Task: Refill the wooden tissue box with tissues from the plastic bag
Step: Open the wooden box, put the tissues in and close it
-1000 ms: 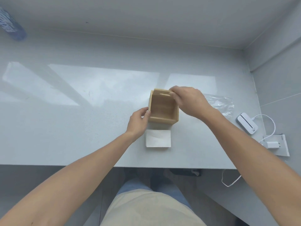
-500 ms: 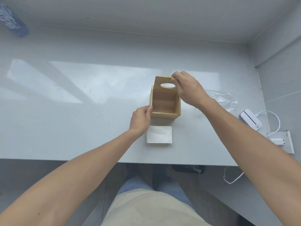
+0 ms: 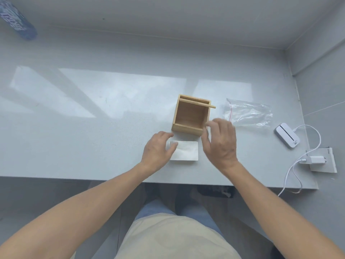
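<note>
The wooden tissue box (image 3: 186,129) stands open-topped in the middle of the grey counter. Its lid (image 3: 197,103) rests across the far rim, one end sticking out to the right. A flat white stack of tissues (image 3: 186,151) lies just in front of the box. My left hand (image 3: 158,150) rests on the stack's left edge, fingers apart. My right hand (image 3: 220,141) hovers at the stack's right side near the box's front corner, fingers spread and holding nothing. The clear plastic bag (image 3: 248,114) lies flat to the right of the box.
A white device (image 3: 287,135) with a cable and a white charger (image 3: 315,159) on a wall plate sit at the right end of the counter (image 3: 93,137). A blue bottle (image 3: 16,19) lies at the far left. The counter's front edge runs just below my wrists.
My right hand let go of the lid, which now rests on the box's far rim, and came down toward the tissues. My left hand moved from the box's side to the stack.
</note>
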